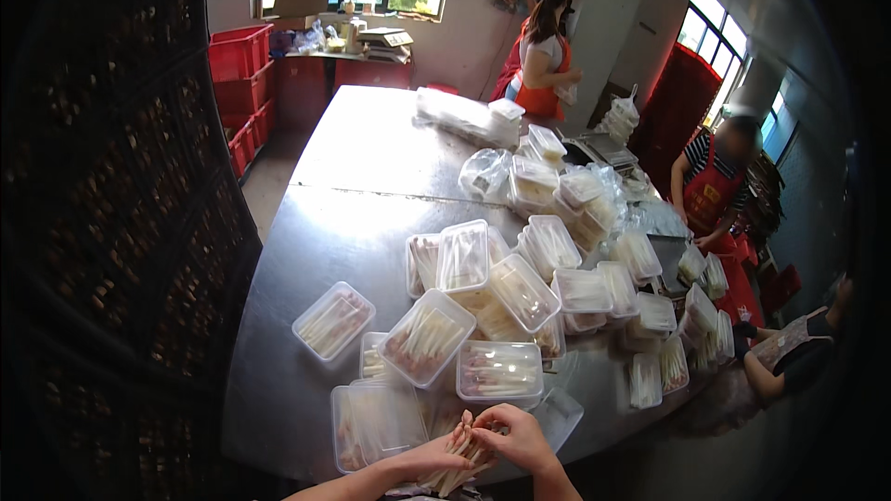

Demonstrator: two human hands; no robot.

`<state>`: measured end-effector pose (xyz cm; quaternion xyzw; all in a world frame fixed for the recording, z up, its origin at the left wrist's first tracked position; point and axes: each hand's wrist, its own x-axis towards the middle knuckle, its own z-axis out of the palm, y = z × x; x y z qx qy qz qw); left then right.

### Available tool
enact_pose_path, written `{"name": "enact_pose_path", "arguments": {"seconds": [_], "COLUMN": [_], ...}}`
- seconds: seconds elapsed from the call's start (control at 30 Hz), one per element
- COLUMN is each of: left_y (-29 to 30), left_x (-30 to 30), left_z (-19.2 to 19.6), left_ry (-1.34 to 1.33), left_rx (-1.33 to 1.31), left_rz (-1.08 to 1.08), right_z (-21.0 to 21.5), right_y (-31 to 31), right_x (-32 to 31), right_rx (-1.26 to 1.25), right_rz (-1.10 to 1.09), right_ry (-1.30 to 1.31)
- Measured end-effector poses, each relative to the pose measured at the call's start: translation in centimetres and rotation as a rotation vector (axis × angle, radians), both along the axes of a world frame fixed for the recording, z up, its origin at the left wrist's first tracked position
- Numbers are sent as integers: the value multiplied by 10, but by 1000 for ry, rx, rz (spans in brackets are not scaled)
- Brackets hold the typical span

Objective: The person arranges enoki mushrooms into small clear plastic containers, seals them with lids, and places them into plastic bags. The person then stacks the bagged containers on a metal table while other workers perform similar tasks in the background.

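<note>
At the near edge of the metal table, my left hand is closed around a bundle of thin pale sticks with pinkish ends. My right hand has its fingers bent in a pinch at the upper ends of the same bundle. Just beyond my hands stands a clear plastic box of sticks. Another filled box rests tilted on the boxes left of it. Beside my left forearm lie larger clear boxes. Partly behind my right hand is a translucent lid or box.
The metal table carries several more boxes, stacked toward the right, and plastic bags. One box stands apart at left. A dark crate stack rises at left, red crates behind. Several people work at the far and right sides.
</note>
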<state>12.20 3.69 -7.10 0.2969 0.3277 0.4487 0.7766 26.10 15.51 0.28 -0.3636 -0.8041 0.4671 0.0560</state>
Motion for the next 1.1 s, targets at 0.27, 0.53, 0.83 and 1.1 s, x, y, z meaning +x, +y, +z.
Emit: {"name": "enact_pose_path", "arguments": {"seconds": [0.27,0.53,0.83,1.1], "left_y": [-2,-2,-4,-12], "left_x": [-1,11,13,4], "left_z": [-9,-44,-40,-15], "left_ry": [-23,-164,-137,-101], "left_rx": [5,106,57,-12], "left_rz": [6,44,10,57], "right_z": [-36,-24,-26,-33], "right_y": [1,7,11,2], "right_x": [1,7,8,1], "right_rx": [-104,-451,-403,-265], "right_rz": [-47,53,104,0], "right_ry": [324,252,226,192]}}
